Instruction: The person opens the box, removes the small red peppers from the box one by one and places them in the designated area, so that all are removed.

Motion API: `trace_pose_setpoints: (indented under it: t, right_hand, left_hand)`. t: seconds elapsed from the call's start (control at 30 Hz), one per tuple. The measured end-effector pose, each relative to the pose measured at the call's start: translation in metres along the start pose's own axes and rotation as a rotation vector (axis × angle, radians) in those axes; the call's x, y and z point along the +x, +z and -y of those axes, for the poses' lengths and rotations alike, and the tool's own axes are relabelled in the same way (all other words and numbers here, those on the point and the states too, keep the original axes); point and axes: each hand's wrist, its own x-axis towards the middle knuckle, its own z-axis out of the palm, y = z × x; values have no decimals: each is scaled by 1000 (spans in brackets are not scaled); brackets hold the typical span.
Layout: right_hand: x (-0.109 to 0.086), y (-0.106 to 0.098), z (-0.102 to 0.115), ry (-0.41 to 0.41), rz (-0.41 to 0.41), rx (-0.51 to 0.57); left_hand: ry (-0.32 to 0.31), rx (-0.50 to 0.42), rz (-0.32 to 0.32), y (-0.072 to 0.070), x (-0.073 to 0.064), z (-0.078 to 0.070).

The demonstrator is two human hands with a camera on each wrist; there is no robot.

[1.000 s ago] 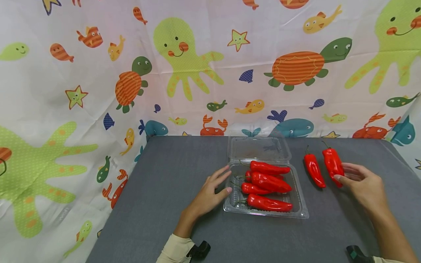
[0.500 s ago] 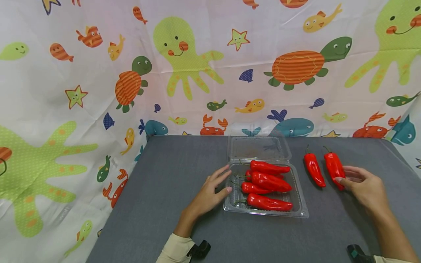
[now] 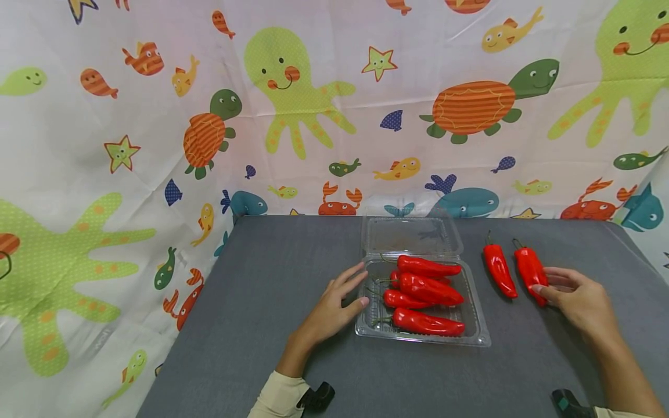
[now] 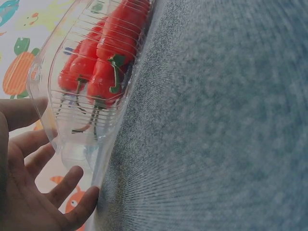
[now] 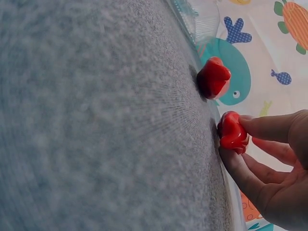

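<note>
Pinches glossy pepper [image 3: 530, 271] near its tip with right hand [image 3: 584, 299], toward far-right corner of table [image 3: 282, 261]; probably light, slippery, best held mid-body; rests left hand [image 3: 333, 305], spread, at box [image 3: 474, 335]

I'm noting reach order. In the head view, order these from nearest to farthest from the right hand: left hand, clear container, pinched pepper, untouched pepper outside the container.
From the right hand:
1. Pinched pepper: in that hand.
2. Untouched pepper: just left of that one.
3. Clear container: farther left.
4. Left hand: at the container's left edge.
</note>
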Motion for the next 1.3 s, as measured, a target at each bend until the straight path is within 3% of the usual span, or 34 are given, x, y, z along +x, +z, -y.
trace_pose_setpoints:
  t: [1.3]
  right_hand:
    - [4,-9,-2,17,51,-80]
  left_hand:
    - [-5,2,-3,0,0,0]
